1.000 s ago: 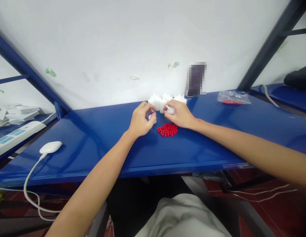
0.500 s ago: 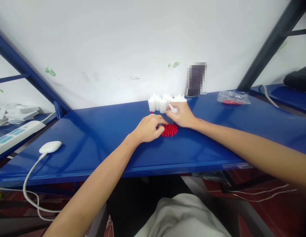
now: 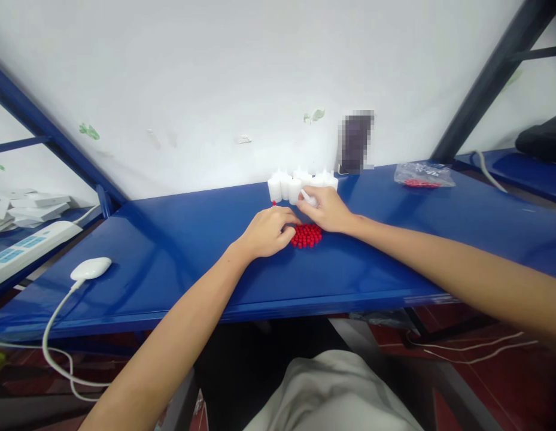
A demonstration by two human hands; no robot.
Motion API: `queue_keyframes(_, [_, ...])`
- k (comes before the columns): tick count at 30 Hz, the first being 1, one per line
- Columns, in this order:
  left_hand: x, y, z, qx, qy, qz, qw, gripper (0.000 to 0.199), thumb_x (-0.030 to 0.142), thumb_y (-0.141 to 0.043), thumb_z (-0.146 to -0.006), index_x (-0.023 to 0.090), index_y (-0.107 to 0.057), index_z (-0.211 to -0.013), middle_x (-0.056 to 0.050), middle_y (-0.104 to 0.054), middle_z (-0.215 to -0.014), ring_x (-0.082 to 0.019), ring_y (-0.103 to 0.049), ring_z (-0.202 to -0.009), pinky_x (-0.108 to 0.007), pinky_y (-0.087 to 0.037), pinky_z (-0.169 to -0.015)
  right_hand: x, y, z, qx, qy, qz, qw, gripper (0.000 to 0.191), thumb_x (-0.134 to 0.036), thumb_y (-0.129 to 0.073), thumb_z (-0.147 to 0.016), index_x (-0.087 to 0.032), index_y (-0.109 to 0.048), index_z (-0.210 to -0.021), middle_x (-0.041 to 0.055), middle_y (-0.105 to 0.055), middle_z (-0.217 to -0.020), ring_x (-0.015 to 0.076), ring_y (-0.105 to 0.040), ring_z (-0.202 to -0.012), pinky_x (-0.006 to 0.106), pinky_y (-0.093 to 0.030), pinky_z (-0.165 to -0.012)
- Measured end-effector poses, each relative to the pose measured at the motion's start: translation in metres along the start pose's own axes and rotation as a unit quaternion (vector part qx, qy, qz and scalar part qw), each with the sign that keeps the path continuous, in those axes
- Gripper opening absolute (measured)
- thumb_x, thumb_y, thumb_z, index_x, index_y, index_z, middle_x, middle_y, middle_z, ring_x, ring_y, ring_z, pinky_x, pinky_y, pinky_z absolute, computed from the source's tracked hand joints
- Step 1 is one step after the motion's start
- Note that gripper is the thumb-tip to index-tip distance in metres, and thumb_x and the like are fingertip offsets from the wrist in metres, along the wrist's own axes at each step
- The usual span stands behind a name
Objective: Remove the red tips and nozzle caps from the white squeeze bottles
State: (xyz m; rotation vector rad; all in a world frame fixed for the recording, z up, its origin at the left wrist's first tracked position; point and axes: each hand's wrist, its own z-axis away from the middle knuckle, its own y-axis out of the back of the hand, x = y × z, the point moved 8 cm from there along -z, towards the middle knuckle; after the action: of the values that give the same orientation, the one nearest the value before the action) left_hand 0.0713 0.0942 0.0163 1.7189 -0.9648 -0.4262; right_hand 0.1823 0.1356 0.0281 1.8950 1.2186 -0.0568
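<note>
My right hand (image 3: 327,208) is closed round a small white squeeze bottle (image 3: 310,199), tilted with its narrow nozzle toward the upper left. My left hand (image 3: 273,230) rests low over the table at the left edge of a cluster of small red caps (image 3: 307,236). Its fingers are bent, and thumb and index tips are close together; what lies between them is too small to make out. Behind this hand shows a red tip (image 3: 274,203), its lower part hidden. Several white bottles (image 3: 275,189) stand upright behind both hands, some hidden by my right hand.
On the blue table (image 3: 179,251) a clear plastic bag (image 3: 425,175) with red pieces lies at right. A phone-like dark object (image 3: 356,143), pixelated, leans on the wall. At left are a white cabled device (image 3: 91,268) and a power strip (image 3: 30,248).
My right hand and its bottle have shifted slightly left, toward my left hand. My left hand stays by the red caps with almost no movement. The view has moved a little.
</note>
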Motion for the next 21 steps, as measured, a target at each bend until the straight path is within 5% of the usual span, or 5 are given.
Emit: queue_keyframes(21, [0.0005, -0.0017, -0.0001, -0.008, -0.004, -0.013, 1.0, 0.038, 0.013, -0.041, -0.086, 0.017, -0.075, -0.1, -0.005, -0.072, -0.111, -0.024, -0.066, -0.101, -0.039, -0.052, -0.096, -0.0016, -0.0022, 0.0008, -0.019, 0.003, -0.011, 1.0, 0.019, -0.033, -0.052, -0.088, -0.018, -0.058, -0.078, -0.0021, -0.054, -0.063, 0.013, -0.046, -0.058, 0.028, -0.035, -0.063])
